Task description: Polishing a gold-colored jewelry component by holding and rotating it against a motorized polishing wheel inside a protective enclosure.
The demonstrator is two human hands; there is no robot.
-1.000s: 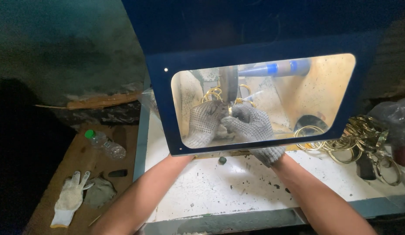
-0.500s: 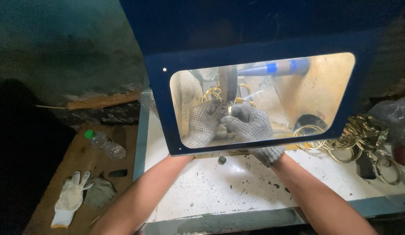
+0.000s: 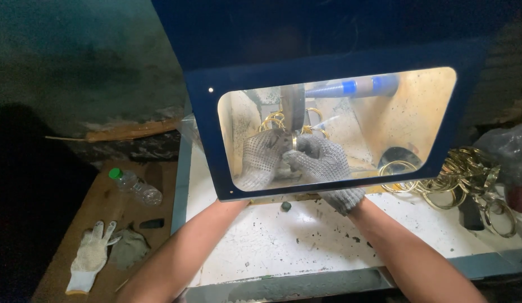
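Both my hands wear grey knitted gloves and reach behind a clear window in a dark blue shield (image 3: 204, 134). My left hand (image 3: 261, 160) and my right hand (image 3: 322, 163) together pinch a small gold ring (image 3: 293, 141) against the rim of a dark spinning wheel (image 3: 296, 109). More gold rings (image 3: 272, 120) hang behind the wheel. The fingertips are partly blurred by the window.
A pile of gold rings (image 3: 463, 179) lies at the right on the white worktop (image 3: 272, 247). A blue-and-grey pipe (image 3: 350, 87) runs behind the window. On the wooden bench at left lie a plastic bottle (image 3: 134, 188) and spare gloves (image 3: 89, 258).
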